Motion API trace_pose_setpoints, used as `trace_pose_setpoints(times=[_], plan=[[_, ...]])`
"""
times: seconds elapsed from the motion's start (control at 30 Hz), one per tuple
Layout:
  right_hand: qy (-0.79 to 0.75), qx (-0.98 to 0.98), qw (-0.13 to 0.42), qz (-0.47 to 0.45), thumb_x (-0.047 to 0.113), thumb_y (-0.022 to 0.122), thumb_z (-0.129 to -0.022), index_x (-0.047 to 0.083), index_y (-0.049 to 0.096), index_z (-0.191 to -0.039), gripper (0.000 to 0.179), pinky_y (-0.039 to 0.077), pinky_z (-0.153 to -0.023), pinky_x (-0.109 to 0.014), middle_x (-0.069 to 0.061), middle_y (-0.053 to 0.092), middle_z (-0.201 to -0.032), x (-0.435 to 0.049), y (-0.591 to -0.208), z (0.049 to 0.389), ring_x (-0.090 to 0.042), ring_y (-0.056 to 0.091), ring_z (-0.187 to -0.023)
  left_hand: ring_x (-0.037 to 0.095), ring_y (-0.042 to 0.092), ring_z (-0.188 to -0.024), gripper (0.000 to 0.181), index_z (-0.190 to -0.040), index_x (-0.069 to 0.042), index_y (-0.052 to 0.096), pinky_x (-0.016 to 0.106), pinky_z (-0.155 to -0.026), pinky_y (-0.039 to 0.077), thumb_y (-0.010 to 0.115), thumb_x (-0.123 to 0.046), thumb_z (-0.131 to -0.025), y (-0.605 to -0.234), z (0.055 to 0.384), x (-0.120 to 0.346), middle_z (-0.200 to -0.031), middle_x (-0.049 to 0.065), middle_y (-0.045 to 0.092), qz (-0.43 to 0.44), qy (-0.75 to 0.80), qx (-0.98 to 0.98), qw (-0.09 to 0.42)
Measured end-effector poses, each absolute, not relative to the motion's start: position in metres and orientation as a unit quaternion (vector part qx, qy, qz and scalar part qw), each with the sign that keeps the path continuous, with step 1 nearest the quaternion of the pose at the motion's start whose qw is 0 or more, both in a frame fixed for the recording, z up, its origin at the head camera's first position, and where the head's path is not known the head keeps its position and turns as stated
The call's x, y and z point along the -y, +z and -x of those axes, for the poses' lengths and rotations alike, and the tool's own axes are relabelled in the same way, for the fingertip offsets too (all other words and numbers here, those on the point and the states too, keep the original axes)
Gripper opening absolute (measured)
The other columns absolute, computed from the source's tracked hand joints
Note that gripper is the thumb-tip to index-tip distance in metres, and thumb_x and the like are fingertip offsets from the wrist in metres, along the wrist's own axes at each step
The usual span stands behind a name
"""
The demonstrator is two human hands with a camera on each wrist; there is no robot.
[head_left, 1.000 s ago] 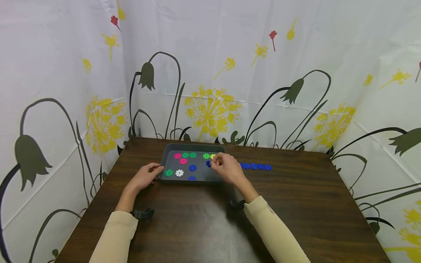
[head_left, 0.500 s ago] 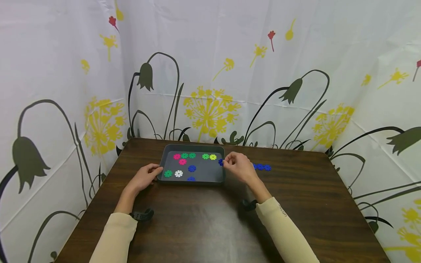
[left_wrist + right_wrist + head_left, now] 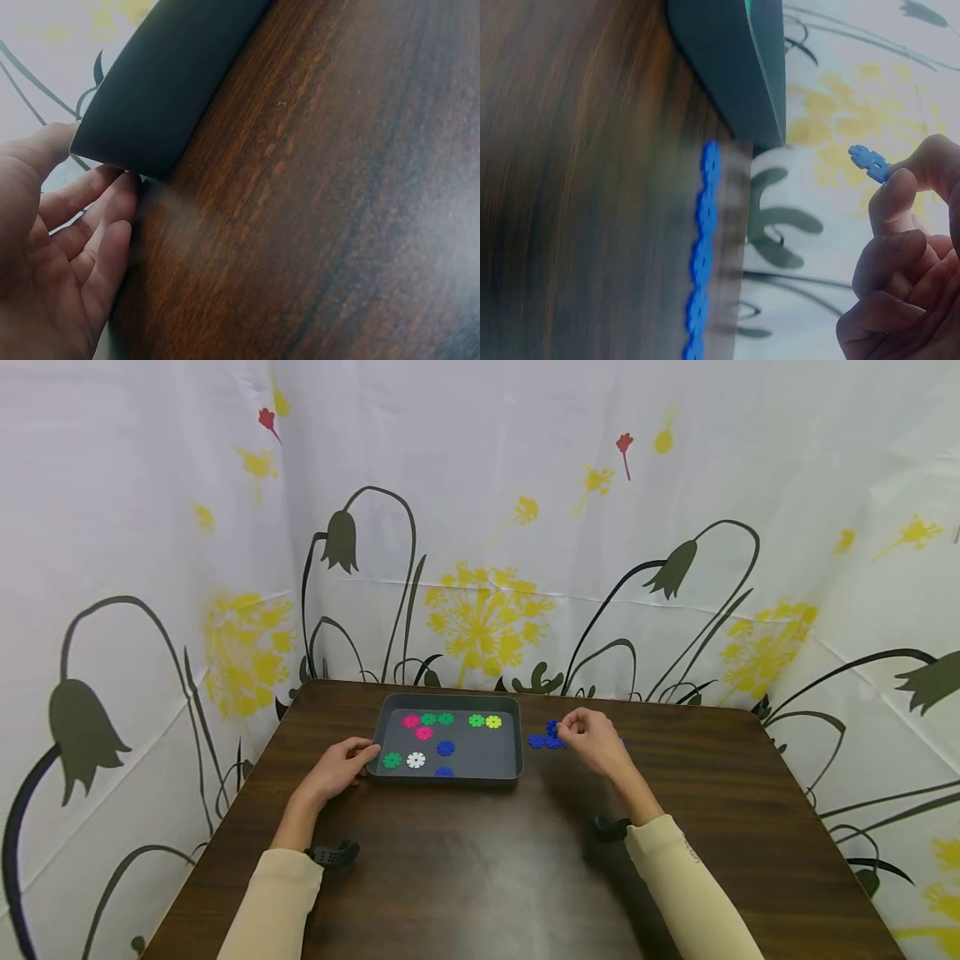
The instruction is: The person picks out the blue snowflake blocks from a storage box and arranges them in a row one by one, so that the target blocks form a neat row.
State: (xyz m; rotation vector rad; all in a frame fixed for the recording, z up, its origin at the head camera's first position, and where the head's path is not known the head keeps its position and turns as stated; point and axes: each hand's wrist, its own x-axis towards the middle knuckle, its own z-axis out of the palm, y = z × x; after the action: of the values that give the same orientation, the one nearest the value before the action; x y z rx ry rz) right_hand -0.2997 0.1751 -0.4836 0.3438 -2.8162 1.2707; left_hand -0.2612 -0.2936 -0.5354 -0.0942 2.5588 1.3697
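My left hand holds the left edge of a dark grey tray, its thumb at the rim and its fingers against the underside in the left wrist view. My right hand pinches a blue notched disc between thumb and index finger, off the table to the right of the tray. Below it lies a row of blue notched discs, laid edge to edge on the table; the hand partly hides them in the head view.
Inside the tray lie loose notched discs: a white disc, a yellow disc, two pink, two blue and several green. The brown wooden table ends at the back against a flower-patterned curtain.
My right hand has lifted the blue disc out of the tray and carried it right, over the blue row. My left hand has stayed at the tray's left edge.
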Motion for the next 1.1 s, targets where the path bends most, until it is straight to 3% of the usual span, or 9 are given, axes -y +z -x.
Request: trace_pose_setpoints(times=[0.23,0.5,0.7,0.9,1.1], plan=[[0.416,0.905,0.003,-0.086,0.023,0.063,-0.106,0.004,0.068,-0.104,0.020,0.048,-0.065,-0.032,-0.014,0.072,-0.081,-0.206,-0.484,0.304,-0.020,0.061,-0.069,0.029,0.062,-0.109,0.065,-0.154,0.003,0.049,0.037,-0.087,0.058,0.054,-0.047,-0.113,-0.535,0.263,0.293,-0.133,0.025,0.060,0.026,0.466,-0.877,0.115],[0.419,0.906,-0.003,-0.054,0.025,0.061,-0.111,-0.003,0.070,-0.113,0.030,0.045,-0.067,-0.033,-0.023,0.072,-0.084,-0.245,-0.489,0.308,-0.024,0.059,-0.070,0.034,0.063,-0.116,0.066,-0.158,0.006,0.043,0.046,-0.098,0.061,0.053,-0.043,-0.114,-0.528,0.264,0.297,-0.141,0.029,0.056,-0.001,0.463,-0.873,0.154],[0.414,0.910,-0.012,-0.019,0.024,0.058,-0.112,-0.008,0.071,-0.115,0.034,0.043,-0.066,-0.031,-0.015,0.073,-0.081,-0.274,-0.497,0.312,-0.019,0.056,-0.072,0.033,0.063,-0.114,0.068,-0.157,0.005,0.045,0.042,-0.095,0.061,0.054,-0.046,-0.113,-0.531,0.267,0.299,-0.140,0.028,0.058,0.000,0.460,-0.874,0.155],[0.418,0.907,-0.043,0.025,0.024,0.056,-0.112,-0.008,0.072,-0.112,0.035,0.048,-0.067,-0.030,-0.002,0.071,-0.080,-0.299,-0.503,0.314,-0.013,0.058,-0.074,0.035,0.064,-0.115,0.070,-0.158,0.007,0.043,0.048,-0.101,0.060,0.054,-0.045,-0.113,-0.530,0.266,0.300,-0.142,0.031,0.059,-0.002,0.468,-0.870,0.154],[0.432,0.897,-0.071,0.059,0.024,0.055,-0.111,0.000,0.072,-0.088,0.037,0.043,-0.063,-0.028,0.007,0.063,-0.072,-0.321,-0.513,0.316,-0.011,0.054,-0.068,0.033,0.065,-0.116,0.069,-0.159,0.006,0.044,0.048,-0.105,0.059,0.054,-0.045,-0.113,-0.532,0.265,0.300,-0.144,0.030,0.058,0.007,0.484,-0.862,0.154]])
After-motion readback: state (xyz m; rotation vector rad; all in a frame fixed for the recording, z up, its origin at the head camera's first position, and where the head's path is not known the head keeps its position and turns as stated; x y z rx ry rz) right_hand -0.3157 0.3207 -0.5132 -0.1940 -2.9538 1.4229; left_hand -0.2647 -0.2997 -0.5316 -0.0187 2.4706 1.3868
